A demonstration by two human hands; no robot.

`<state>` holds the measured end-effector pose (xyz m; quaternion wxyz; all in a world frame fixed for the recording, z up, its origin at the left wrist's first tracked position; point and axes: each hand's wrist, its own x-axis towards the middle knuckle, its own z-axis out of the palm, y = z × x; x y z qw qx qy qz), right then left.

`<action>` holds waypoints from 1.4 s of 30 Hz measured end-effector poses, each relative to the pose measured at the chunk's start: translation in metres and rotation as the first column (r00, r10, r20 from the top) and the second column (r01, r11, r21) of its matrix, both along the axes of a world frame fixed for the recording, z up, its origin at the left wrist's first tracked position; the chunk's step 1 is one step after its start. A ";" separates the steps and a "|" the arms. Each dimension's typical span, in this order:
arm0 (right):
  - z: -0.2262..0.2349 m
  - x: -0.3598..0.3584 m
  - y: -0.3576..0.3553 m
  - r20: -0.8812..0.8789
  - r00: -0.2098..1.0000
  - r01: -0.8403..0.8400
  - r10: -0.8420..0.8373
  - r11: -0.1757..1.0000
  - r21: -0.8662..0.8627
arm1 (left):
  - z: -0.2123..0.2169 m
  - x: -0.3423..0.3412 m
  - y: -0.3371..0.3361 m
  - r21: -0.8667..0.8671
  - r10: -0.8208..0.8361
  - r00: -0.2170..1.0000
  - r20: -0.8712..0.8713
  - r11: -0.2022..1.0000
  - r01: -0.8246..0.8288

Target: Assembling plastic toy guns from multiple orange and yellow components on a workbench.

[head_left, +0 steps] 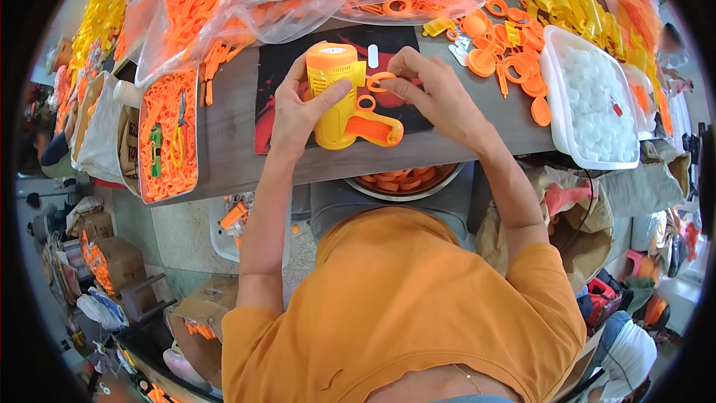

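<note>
My left hand point(293, 108) is wrapped round a yellow plastic toy body point(332, 113), a cylinder with an orange cap on top and slots below it. An orange handle-like part point(380, 131) sticks out from its lower right side. Beside the body's upper right, my right hand point(440, 97) pinches an orange plastic ring point(379, 82) between thumb and fingers. Just under it, a smaller orange ring shape point(365, 103) shows next to the body; whether it is attached, I cannot tell. Beneath both hands lies a dark mat with red patches point(272, 116).
A tray of orange parts point(168, 172) at the left holds a pair of yellow-handled pliers point(179, 142). Loose orange discs and rings point(514, 67) lie right of the mat. A white bin point(559, 97) of translucent pieces stands farther right. Bags of orange parts point(298, 11) line the back.
</note>
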<state>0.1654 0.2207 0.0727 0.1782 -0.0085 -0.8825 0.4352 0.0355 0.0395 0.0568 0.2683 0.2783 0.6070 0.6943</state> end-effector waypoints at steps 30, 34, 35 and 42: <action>-0.072 -0.020 -0.047 -0.052 0.999 -0.040 -0.001 0.623 -0.781 | -0.055 0.031 0.047 0.323 0.343 0.922 -0.179 0.906 -0.274; -0.068 -0.020 -0.052 -0.030 0.997 0.020 -0.065 0.652 -0.758 | -0.053 0.030 0.051 0.365 0.373 0.918 -0.138 0.880 -0.303; -0.073 -0.023 -0.048 -0.021 0.998 0.023 -0.063 0.629 -0.777 | -0.049 0.029 0.054 0.303 0.351 0.926 -0.138 0.905 -0.299; -0.054 -0.017 -0.008 0.043 0.988 0.001 0.148 0.273 -0.962 | -0.007 0.011 0.043 -0.346 -0.219 0.524 -0.823 0.925 -0.156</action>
